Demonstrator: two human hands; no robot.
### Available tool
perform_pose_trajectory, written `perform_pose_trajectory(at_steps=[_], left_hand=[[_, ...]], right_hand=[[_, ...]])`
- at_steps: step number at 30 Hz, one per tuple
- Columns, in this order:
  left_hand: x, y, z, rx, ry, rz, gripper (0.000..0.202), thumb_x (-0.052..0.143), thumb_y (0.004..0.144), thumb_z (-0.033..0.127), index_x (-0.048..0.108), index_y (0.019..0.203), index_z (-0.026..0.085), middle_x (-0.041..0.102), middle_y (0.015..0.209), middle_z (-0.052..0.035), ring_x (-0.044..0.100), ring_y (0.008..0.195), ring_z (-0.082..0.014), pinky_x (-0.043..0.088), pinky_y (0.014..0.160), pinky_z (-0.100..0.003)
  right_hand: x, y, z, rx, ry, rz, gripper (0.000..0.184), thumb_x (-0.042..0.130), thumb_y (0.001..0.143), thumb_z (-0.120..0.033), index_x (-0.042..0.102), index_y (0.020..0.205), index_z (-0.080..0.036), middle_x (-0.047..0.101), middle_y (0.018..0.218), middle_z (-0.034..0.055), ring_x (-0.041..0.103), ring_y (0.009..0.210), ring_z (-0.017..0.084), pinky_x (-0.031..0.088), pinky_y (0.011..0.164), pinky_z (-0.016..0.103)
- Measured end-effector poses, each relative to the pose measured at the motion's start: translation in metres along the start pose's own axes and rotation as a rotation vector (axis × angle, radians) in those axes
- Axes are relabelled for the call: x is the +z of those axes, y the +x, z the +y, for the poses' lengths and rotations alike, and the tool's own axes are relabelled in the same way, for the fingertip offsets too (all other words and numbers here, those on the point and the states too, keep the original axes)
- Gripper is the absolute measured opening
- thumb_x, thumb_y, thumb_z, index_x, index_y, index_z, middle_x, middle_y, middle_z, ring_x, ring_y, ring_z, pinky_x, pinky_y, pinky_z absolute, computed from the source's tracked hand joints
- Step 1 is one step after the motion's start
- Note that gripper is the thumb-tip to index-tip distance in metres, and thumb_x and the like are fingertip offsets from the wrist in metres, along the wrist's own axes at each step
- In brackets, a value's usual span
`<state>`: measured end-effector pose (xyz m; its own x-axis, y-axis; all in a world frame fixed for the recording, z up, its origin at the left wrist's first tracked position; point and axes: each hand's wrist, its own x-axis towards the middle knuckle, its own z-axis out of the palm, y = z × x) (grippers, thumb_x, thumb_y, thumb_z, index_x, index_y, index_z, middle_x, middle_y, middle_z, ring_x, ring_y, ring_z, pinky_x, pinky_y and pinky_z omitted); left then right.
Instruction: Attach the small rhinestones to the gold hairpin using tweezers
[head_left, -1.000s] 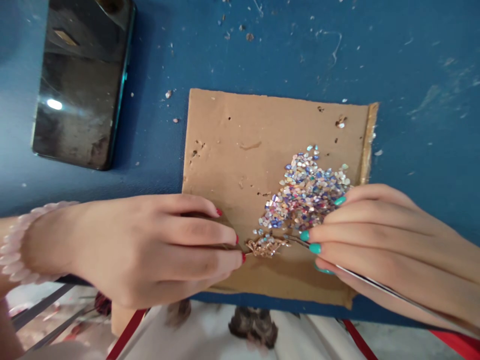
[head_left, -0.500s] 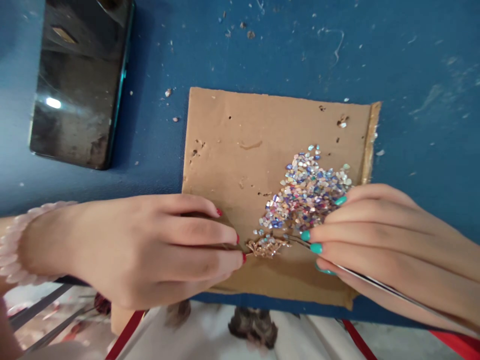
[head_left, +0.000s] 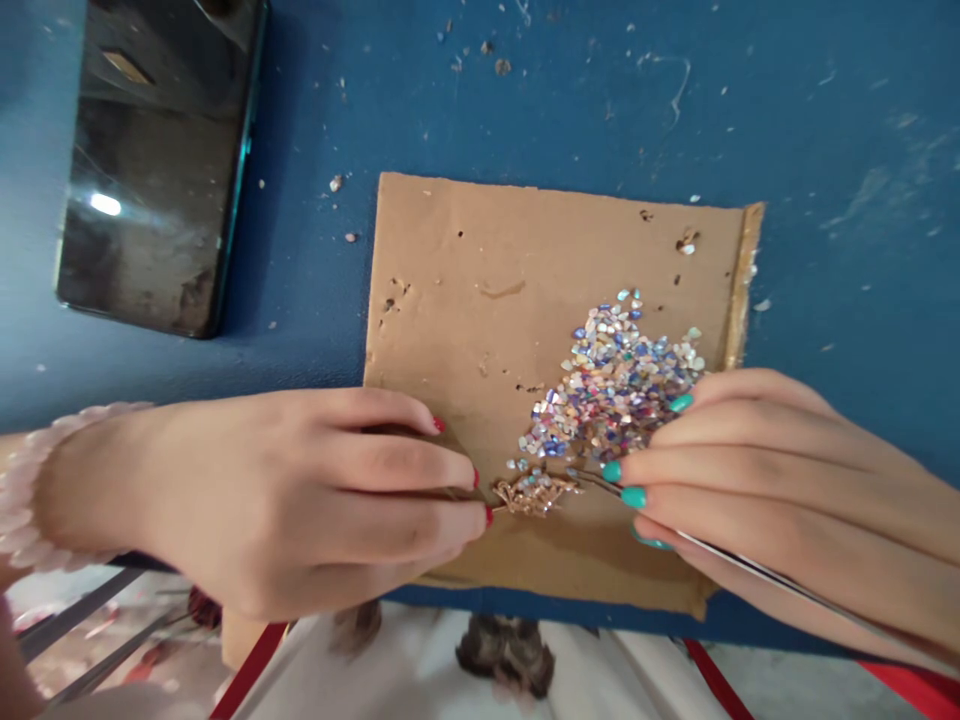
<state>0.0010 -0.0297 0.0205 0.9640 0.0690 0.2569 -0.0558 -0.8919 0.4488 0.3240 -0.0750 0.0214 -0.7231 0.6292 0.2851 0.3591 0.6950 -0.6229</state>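
My left hand [head_left: 322,500], with red nails and a pale bead bracelet [head_left: 37,490], pinches the left end of a small gold-coloured metal ornament [head_left: 534,495]. Its openwork front carries tiny stones, and it lies over the lower part of a cardboard sheet [head_left: 442,280]. In my right hand [head_left: 787,470], with turquoise nails, is a pair of slim metal tweezers [head_left: 750,567]. The tweezers' tips touch or nearly touch the ornament's upper right edge. Just above spreads a heap of small iridescent chips [head_left: 615,385], blue, pink and white; my right fingers rest at its right edge.
A dark phone [head_left: 157,180] lies at the upper left of the blue table [head_left: 562,90]. Bits of debris dot the tabletop. The cardboard has a folded right edge and several small holes. Below the table edge, light clothing with red straps [head_left: 251,670] shows.
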Motion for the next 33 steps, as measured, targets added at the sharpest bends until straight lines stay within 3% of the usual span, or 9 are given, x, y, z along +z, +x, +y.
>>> perform_pose_trajectory(at_steps=[8, 13, 17, 18, 19, 21, 33], left_hand=[[0.0, 0.001, -0.001, 0.001, 0.007, 0.002, 0.036, 0.041, 0.104, 0.023, 0.077, 0.11, 0.027, 0.073, 0.129, 0.0103, 0.063, 0.121, -0.0126, 0.057, 0.1, -0.028], [0.001, 0.001, 0.0, -0.011, -0.011, 0.002, 0.042, 0.034, 0.105, 0.02, 0.075, 0.112, 0.027, 0.073, 0.128, 0.0105, 0.063, 0.122, -0.0125, 0.055, 0.099, -0.03], [0.0, 0.001, 0.0, -0.014, -0.022, 0.004, 0.045, 0.03, 0.106, 0.018, 0.073, 0.117, 0.025, 0.073, 0.128, 0.0103, 0.062, 0.123, -0.0114, 0.055, 0.1, -0.03], [0.0, 0.002, 0.0, -0.013, -0.019, 0.002, 0.044, 0.032, 0.106, 0.019, 0.074, 0.117, 0.025, 0.072, 0.128, 0.0104, 0.062, 0.123, -0.0115, 0.055, 0.1, -0.03], [0.0, 0.002, 0.0, -0.011, -0.014, 0.0, 0.042, 0.034, 0.105, 0.02, 0.074, 0.116, 0.025, 0.072, 0.129, 0.0106, 0.061, 0.123, -0.0117, 0.056, 0.099, -0.03], [0.0, 0.002, 0.0, -0.009, -0.01, 0.002, 0.041, 0.035, 0.105, 0.02, 0.075, 0.114, 0.026, 0.073, 0.128, 0.011, 0.062, 0.122, -0.0119, 0.056, 0.098, -0.029], [0.0, 0.003, -0.001, -0.008, -0.006, 0.013, 0.051, 0.026, 0.106, 0.016, 0.076, 0.108, 0.026, 0.073, 0.126, 0.0107, 0.063, 0.12, -0.0118, 0.056, 0.097, -0.031]], right_hand=[[0.009, -0.003, -0.016, 0.204, 0.019, 0.083, 0.013, 0.06, 0.098, -0.015, 0.072, 0.096, -0.019, 0.078, 0.093, 0.0004, 0.069, 0.095, 0.014, 0.046, 0.112, 0.037], [0.007, 0.003, -0.016, 0.135, 0.065, 0.073, 0.012, 0.061, 0.096, -0.012, 0.072, 0.094, -0.015, 0.078, 0.092, 0.0023, 0.07, 0.093, 0.013, 0.048, 0.108, 0.035], [0.004, 0.01, -0.011, 0.049, 0.072, -0.032, 0.01, 0.067, 0.09, -0.006, 0.072, 0.095, -0.013, 0.079, 0.092, 0.0023, 0.071, 0.092, 0.012, 0.051, 0.103, 0.031], [0.005, 0.01, -0.011, 0.071, 0.057, -0.034, 0.011, 0.066, 0.091, -0.006, 0.072, 0.095, -0.013, 0.079, 0.093, 0.0019, 0.071, 0.092, 0.012, 0.051, 0.104, 0.032], [0.006, 0.01, -0.011, 0.093, 0.054, 0.07, 0.011, 0.063, 0.094, -0.008, 0.072, 0.094, -0.014, 0.078, 0.09, 0.0017, 0.071, 0.09, 0.012, 0.052, 0.103, 0.033], [0.01, 0.008, -0.013, 0.121, 0.035, 0.123, 0.011, 0.061, 0.097, -0.012, 0.071, 0.093, -0.016, 0.078, 0.089, 0.0015, 0.071, 0.089, 0.013, 0.052, 0.103, 0.035], [0.011, 0.002, -0.013, 0.143, 0.058, 0.076, 0.011, 0.06, 0.097, -0.013, 0.071, 0.097, -0.016, 0.077, 0.093, 0.002, 0.07, 0.092, 0.014, 0.048, 0.111, 0.037]])
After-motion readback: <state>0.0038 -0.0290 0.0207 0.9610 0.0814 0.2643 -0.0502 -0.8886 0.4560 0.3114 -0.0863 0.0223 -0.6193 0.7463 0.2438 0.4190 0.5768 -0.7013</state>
